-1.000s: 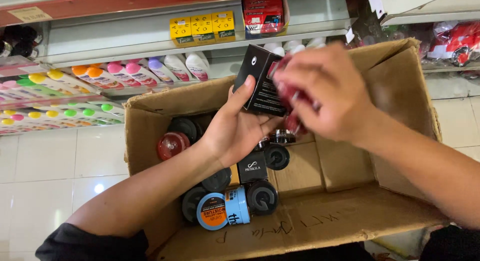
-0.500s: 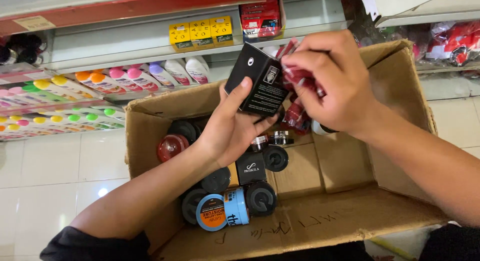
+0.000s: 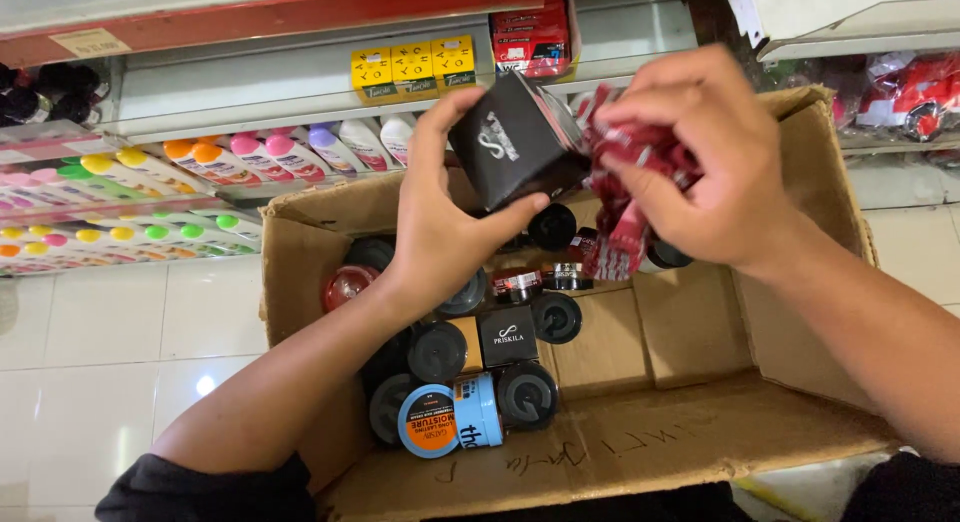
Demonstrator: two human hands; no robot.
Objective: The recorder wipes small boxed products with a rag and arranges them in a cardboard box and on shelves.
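My left hand (image 3: 445, 222) grips a small black box (image 3: 512, 147) with white markings, tilted, above an open cardboard carton (image 3: 700, 327). My right hand (image 3: 715, 162) holds a bunch of red sachets (image 3: 630, 197) that hang down right beside the black box. Below, inside the carton's left half, lie several black round jars (image 3: 437, 350), a red jar (image 3: 347, 284), another small black box (image 3: 507, 334) and a blue can (image 3: 450, 417) with an orange lid, lying on its side.
Store shelves run along the top: white bottles with coloured caps (image 3: 290, 154), yellow boxes (image 3: 412, 67), red packs (image 3: 530, 32). More red packaged goods (image 3: 905, 92) sit at the right. White floor tiles (image 3: 110, 342) lie to the left of the carton.
Both hands have stayed above the carton. The black box has turned in my left hand, and my right hand has gathered the red sachets closer against it.
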